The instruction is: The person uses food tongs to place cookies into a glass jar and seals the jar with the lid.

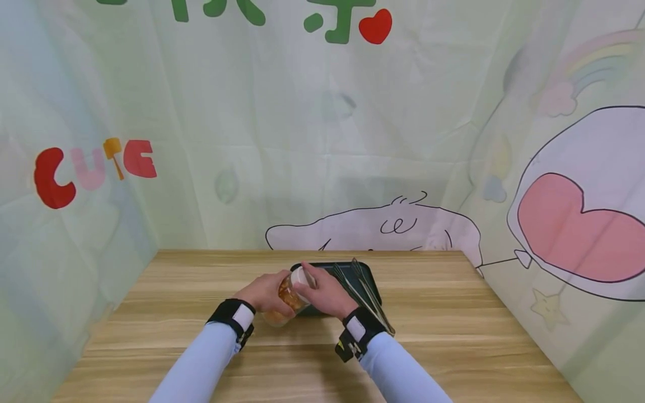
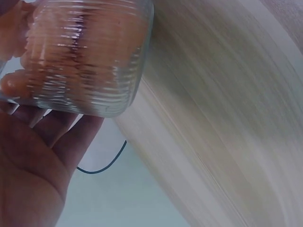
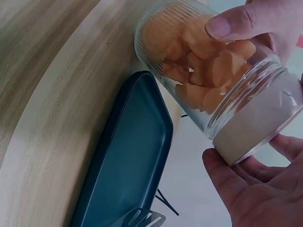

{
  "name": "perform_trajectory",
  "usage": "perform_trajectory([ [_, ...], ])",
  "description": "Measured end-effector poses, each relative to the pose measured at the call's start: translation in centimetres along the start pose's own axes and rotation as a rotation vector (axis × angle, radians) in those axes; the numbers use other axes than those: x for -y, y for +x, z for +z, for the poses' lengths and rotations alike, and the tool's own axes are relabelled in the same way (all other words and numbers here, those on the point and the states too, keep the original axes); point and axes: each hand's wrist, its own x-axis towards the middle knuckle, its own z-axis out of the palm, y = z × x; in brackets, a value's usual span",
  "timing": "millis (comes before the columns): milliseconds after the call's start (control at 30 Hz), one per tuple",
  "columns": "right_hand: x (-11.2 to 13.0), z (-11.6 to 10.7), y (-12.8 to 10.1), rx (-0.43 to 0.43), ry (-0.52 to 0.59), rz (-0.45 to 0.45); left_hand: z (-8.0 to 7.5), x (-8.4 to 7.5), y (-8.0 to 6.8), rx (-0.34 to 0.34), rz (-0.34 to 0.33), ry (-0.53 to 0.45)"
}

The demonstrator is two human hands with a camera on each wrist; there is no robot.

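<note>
A clear ribbed glass jar (image 1: pixel 289 295) with orange-brown pieces inside is held tilted above the table, its white lid (image 3: pixel 258 120) towards the right hand. My left hand (image 1: pixel 263 292) grips the jar's body, thumb against the glass in the right wrist view. Around the lid curl the fingers of my right hand (image 1: pixel 330 294). The lid sits on the jar's mouth. In the left wrist view, the jar's ribbed base (image 2: pixel 94 71) shows above the left fingers.
Behind and below the hands lies a dark blue-green tray (image 3: pixel 135 146). Long metal tongs (image 1: pixel 386 323) rest across its right side, their handle end over the tray's near edge. A slotted utensil end (image 3: pixel 143 218) shows at the tray. The wooden table (image 1: pixel 453 336) meets a printed cloth backdrop.
</note>
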Motion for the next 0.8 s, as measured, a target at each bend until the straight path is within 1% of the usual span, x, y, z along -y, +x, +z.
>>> perform_trajectory([
  [167,0.11,0.21,0.06,-0.03,-0.016,0.031,-0.04,-0.01,-0.05,-0.001,-0.001,0.022],
  [300,0.3,0.59,0.26,-0.077,-0.032,0.112,-0.08,-0.1,-0.11,-0.001,-0.012,0.047],
  [400,0.46,0.86,0.36,-0.107,-0.046,0.168,-0.05,-0.18,-0.15,-0.003,-0.009,0.059],
  [433,0.51,0.92,0.35,-0.111,-0.058,0.174,-0.01,-0.2,-0.13,-0.003,-0.004,0.062],
  [533,0.52,0.94,0.25,-0.106,-0.104,0.168,0.06,-0.29,-0.12,-0.004,0.009,0.063],
  [633,0.44,0.8,0.06,-0.073,-0.13,0.153,0.1,-0.36,-0.11,-0.005,0.015,0.063],
  [733,0.31,0.57,-0.08,-0.047,-0.127,0.131,0.11,-0.43,-0.11,-0.006,0.015,0.062],
  [800,0.25,0.54,-0.1,-0.048,-0.124,0.122,0.09,-0.47,-0.17,-0.006,0.019,0.061],
])
